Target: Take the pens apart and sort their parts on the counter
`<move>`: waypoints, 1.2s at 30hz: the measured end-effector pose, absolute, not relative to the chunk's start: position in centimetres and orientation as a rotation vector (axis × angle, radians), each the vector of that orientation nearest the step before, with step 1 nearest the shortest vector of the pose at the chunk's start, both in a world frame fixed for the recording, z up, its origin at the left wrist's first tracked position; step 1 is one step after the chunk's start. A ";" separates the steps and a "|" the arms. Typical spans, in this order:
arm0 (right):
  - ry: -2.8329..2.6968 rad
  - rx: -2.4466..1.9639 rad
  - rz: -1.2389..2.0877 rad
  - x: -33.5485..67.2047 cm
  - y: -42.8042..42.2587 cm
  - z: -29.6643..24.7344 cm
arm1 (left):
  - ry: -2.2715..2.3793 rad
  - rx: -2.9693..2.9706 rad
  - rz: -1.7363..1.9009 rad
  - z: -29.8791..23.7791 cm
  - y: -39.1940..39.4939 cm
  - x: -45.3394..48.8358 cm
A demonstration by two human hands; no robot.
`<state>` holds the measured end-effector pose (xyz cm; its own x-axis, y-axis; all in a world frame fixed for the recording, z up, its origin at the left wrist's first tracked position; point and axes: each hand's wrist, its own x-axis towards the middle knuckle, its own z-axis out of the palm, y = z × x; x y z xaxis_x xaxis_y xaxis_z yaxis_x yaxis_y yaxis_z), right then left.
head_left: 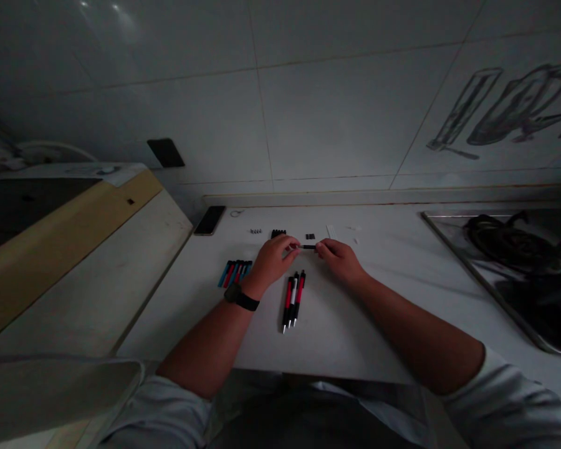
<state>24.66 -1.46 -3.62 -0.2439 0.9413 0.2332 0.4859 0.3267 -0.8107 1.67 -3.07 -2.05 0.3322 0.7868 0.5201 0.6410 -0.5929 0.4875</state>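
Between my two hands lies a short black pen part, level, with a paler end towards the left. My right hand pinches its right end between thumb and fingers. The fingertips of my left hand are closed at its pale left end. Below the hands, three assembled pens, two red and black and one white and black, lie side by side. Coloured pen barrels in blue and red sit in a row left of my left wrist. Black pieces are partly hidden behind my left hand.
Small springs, little black pieces and thin white sticks lie along the back of the white counter. A phone rests at the back left. A gas stove is on the right, a tiled wall behind.
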 end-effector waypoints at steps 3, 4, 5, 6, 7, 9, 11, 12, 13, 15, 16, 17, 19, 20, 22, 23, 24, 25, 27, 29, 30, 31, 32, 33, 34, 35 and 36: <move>-1.851 -1.241 0.824 24.6 -1.5 -3.8 | 1.270 2.420 1.129 -2.0 -3.0 1.5; -1.854 -1.231 0.831 24.6 -1.5 -3.8 | 1.263 2.425 1.135 -2.0 -3.0 1.5; -1.857 -1.225 0.834 24.5 -1.5 -3.8 | 1.259 2.429 1.143 -2.0 -3.0 1.6; -1.858 -1.224 0.833 24.4 -1.6 -3.9 | 1.258 2.434 1.150 -2.1 -3.0 1.6; -1.857 -1.224 0.830 24.4 -1.6 -3.9 | 1.258 2.439 1.156 -2.1 -3.0 1.6; -1.848 -1.223 0.820 24.3 -1.7 -3.9 | 1.255 2.457 1.154 -2.2 -3.0 1.7; -1.841 -1.209 0.816 24.3 -1.6 -4.0 | 1.246 2.481 1.136 -2.2 -3.0 1.7; -1.839 -1.196 0.811 24.3 -1.6 -4.1 | 1.244 2.492 1.130 -2.2 -3.0 1.7; -1.837 -1.180 0.809 24.3 -1.6 -4.2 | 1.241 2.500 1.129 -2.1 -3.0 1.7; -1.821 -1.143 0.820 24.3 -1.5 -4.3 | 1.238 2.506 1.144 -2.1 -3.0 1.7; -1.807 -1.127 0.833 24.3 -1.5 -4.3 | 1.238 2.503 1.159 -2.0 -3.0 1.7; -1.791 -1.117 0.852 24.3 -1.6 -4.3 | 1.236 2.500 1.174 -2.0 -3.0 1.7; -1.781 -1.132 0.900 24.2 -1.7 -4.2 | 1.232 2.491 1.198 -1.9 -3.0 1.7; -1.787 -1.153 0.921 24.2 -1.7 -4.2 | 1.226 2.488 1.203 -1.8 -3.0 1.7; -1.791 -1.175 0.960 24.2 -1.8 -4.1 | 1.217 2.490 1.201 -1.8 -3.0 1.7; -1.780 -1.163 0.972 24.2 -1.8 -4.2 | 1.214 2.492 1.201 -1.8 -3.0 1.7; -1.757 -1.137 0.983 24.2 -1.7 -4.2 | 1.214 2.494 1.203 -1.8 -3.0 1.7; -1.726 -1.107 0.998 24.2 -1.7 -4.3 | 1.217 2.494 1.207 -1.8 -2.9 1.7; -1.676 -1.080 1.045 24.2 -1.6 -4.5 | 1.223 2.487 1.211 -1.9 -2.9 1.7; -1.683 -1.110 1.094 24.1 -1.6 -4.6 | 1.224 2.483 1.202 -1.9 -2.9 1.7; -1.694 -1.122 1.111 24.0 -1.5 -4.7 | 1.226 2.481 1.198 -1.9 -3.0 1.8; -1.698 -1.120 1.127 24.0 -1.5 -4.7 | 1.227 2.480 1.196 -1.9 -3.0 1.8; -1.691 -1.105 1.142 23.9 -1.5 -4.7 | 1.228 2.480 1.196 -1.9 -3.0 1.8; -1.670 -1.084 1.162 23.9 -1.5 -4.7 | 1.231 2.479 1.199 -2.0 -3.0 1.8; -1.638 -1.070 1.184 23.8 -1.6 -4.7 | 1.234 2.478 1.202 -2.0 -3.0 1.8; -1.611 -1.071 1.208 23.7 -1.6 -4.8 | 1.238 2.476 1.204 -2.0 -2.9 1.8; -1.597 -1.087 1.229 23.7 -1.6 -4.8 | 1.242 2.474 1.204 -2.1 -2.9 1.8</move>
